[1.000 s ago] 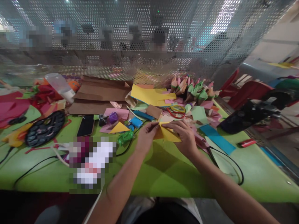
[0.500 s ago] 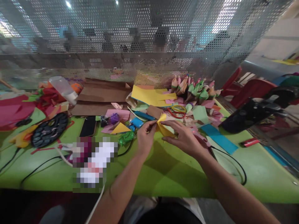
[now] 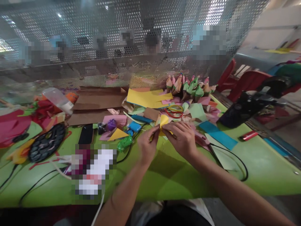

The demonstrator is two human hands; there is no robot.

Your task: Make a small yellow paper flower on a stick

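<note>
A small piece of yellow paper (image 3: pixel 164 119), gathered at its middle and fanned out above, is held over the green table (image 3: pixel 164 183). My left hand (image 3: pixel 147 142) pinches it from the left between thumb and fingertips. From the right, my right hand (image 3: pixel 182 137) closes its thumb and fingers on the same paper, so the two sets of fingertips nearly meet. The paper's lower part is partly hidden by my fingers. A brown paper piece (image 3: pixel 151 113) lies just behind it, and a green crinkled wrapper (image 3: pixel 124 143) is left of my left hand.
Brown sheets (image 3: pixel 98 102), a yellow sheet (image 3: pixel 148 98) and several paper cones (image 3: pixel 194 88) line the back. A phone (image 3: pixel 86 134) and a black oval tray (image 3: pixel 47 142) lie left. A blue strip (image 3: pixel 218 135), a red lighter (image 3: pixel 249 136) and a dark cylinder (image 3: pixel 237 110) are right.
My right hand's fingers have drawn in from a spread pose to a pinch beside my left fingertips. The yellow paper is now bunched more tightly. The camera view has shifted slightly.
</note>
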